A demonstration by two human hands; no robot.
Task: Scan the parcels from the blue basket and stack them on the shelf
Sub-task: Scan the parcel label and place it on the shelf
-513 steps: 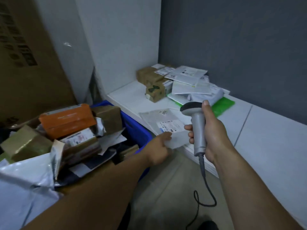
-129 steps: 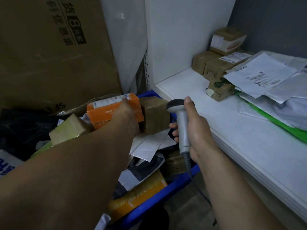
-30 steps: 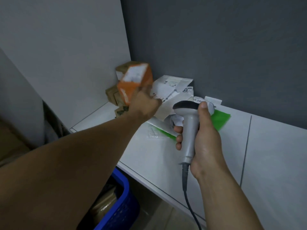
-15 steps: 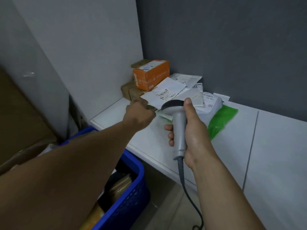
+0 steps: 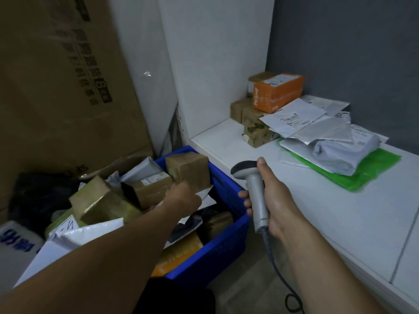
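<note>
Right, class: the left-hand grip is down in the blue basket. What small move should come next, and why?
Probably close the left-hand grip round the labelled brown box and lift it clear of the blue basket. The hand is at that box, its white label faces up, and the right-hand grip holds the scanner ready beside it.

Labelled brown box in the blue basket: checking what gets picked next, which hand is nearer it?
Left. The left hand is at the labelled brown box inside the blue basket, apparently touching it; the right hand holds the scanner just outside the basket.
</note>
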